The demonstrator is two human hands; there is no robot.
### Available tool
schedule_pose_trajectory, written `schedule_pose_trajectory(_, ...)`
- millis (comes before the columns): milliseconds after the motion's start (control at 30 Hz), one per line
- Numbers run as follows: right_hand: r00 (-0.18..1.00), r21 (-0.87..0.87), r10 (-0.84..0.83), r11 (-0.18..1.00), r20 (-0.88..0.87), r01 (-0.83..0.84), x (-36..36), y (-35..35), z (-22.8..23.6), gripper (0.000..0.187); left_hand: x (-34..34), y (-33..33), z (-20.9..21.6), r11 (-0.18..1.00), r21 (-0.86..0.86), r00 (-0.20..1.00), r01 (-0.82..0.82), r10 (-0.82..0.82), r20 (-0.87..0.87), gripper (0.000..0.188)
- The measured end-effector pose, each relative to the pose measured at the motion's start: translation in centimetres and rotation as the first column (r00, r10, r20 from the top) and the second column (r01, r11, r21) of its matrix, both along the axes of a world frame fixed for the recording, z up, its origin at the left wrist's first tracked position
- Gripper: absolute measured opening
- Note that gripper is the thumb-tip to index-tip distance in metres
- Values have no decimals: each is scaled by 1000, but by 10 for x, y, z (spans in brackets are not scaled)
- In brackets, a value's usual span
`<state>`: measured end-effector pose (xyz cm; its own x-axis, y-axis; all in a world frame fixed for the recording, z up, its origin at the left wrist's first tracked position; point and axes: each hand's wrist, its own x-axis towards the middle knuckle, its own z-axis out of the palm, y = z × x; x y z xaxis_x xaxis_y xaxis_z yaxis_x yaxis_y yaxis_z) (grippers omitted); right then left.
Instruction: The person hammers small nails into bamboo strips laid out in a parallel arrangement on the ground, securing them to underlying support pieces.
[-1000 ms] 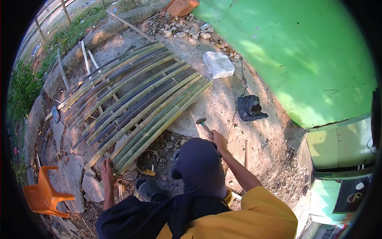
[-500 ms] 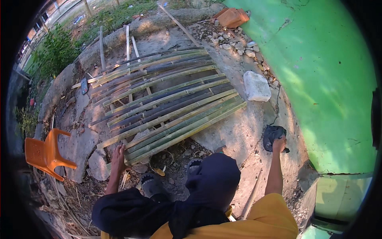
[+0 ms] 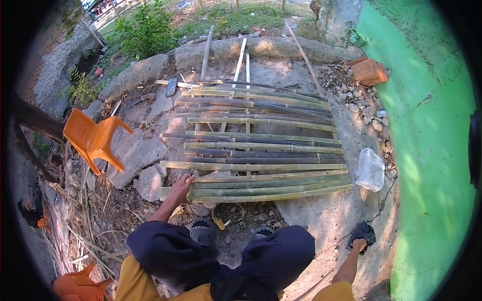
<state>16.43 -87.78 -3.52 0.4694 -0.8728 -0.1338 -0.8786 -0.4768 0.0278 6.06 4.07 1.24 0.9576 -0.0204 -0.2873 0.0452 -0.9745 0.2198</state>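
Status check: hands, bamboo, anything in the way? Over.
Left hand on the near bamboo strips. Right hand at the black bag, fingers hidden. White block close by the strips' right ends.

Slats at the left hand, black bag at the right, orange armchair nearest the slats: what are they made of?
Slats: apparently split bamboo, smooth, green to dark, judging by ringed joints. Black bag: probably thin plastic, dull-looking, given its crumpled folds. Orange armchair: likely moulded plastic, slightly glossy, seemingly one uniformly coloured piece.
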Motion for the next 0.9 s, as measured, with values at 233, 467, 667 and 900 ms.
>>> schedule_pose_trajectory(233,997,-63,22,998,68,-18,15,19,11,24,-8,8,10,999,34,999,-11,10,39,131)
schedule_pose_trajectory(467,994,-159,73,985,82,-60,14,17,32,21,-7,5,11,999,19,999,-28,27,37,131)
schedule_pose_trajectory(667,981,-101,82,993,173,-65,6,9,45,24,-4,1,6,999,-41,999,-22,23,48,132)
schedule_pose_trajectory(900,933,-146,136,985,334,-91,-6,19,95,19,-11,15,13,997,-52,998,-59,61,31,134)
